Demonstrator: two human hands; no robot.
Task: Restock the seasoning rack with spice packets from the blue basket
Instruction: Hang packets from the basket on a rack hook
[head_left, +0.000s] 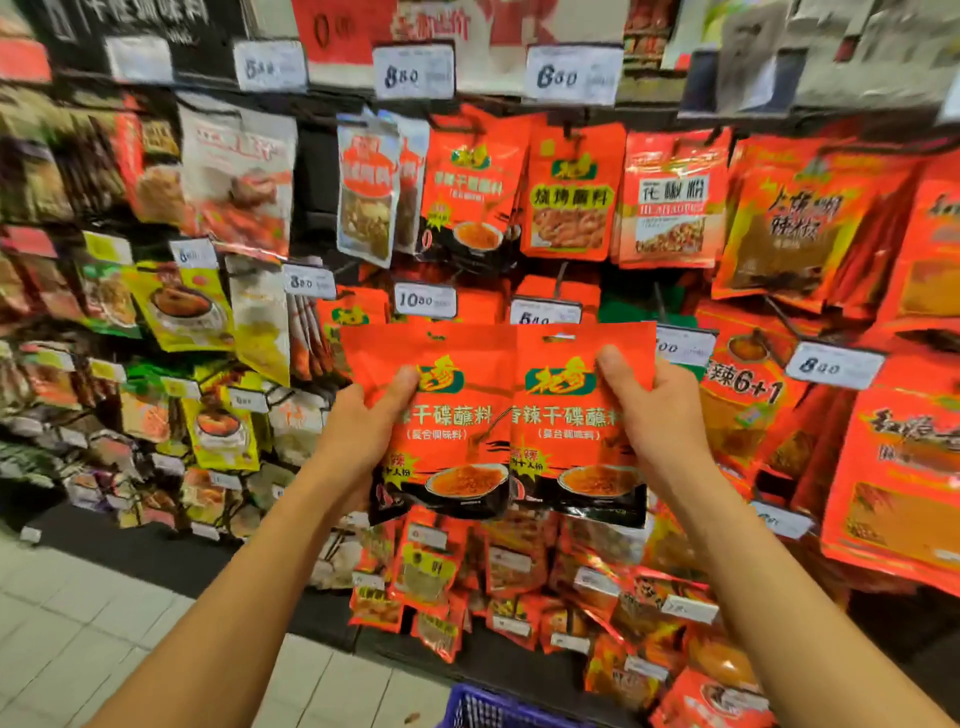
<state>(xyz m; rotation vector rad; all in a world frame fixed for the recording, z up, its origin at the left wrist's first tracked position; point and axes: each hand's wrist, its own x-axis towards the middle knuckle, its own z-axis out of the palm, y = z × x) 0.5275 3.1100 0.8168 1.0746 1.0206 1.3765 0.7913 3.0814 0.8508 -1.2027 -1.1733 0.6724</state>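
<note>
I hold two identical red spice packets side by side in front of the seasoning rack (332, 171). My left hand (358, 426) grips the left red packet (457, 415) by its left edge, thumb on the front. My right hand (654, 410) grips the right red packet (566, 415) by its right edge, thumb near the top. Each packet has a hang hole at the top and a bowl picture at the bottom. Matching packets (472, 187) hang on a peg higher up. The blue basket (493, 709) shows only its rim at the bottom edge.
Pegs across the rack carry many hanging packets with white price tags (413, 73) at their tips. Yellow and green packets (176, 312) hang at the left, red ones (670, 197) at the right. Light tiled floor (78, 623) lies at the lower left.
</note>
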